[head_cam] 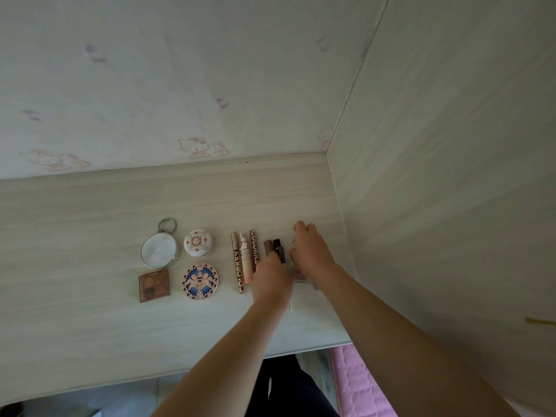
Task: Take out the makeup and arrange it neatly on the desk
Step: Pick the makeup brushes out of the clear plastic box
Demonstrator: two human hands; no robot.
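Makeup lies in rows on the pale wooden desk (90,224). At the left are a round mirror with a ring (159,249), a white round compact (198,242), a brown eyeshadow palette (154,285) and a blue patterned compact (200,281). Right of them lie a COLORKEY tube (237,266), a pink-white tube (245,263), a second COLORKEY tube (253,245) and two brown lipsticks (268,246). My left hand (272,281) covers the lipsticks' near ends, its fingers hidden. My right hand (310,248), fingers curled, pinches a small clear item (293,245). More small clear pieces (301,277) lie between my wrists.
The desk sits in a corner: a papered back wall (180,85) and a wooden side panel (436,176) close on the right. The desk's front edge (180,373) runs below my arms, with a pink cushion (358,383) beneath it.
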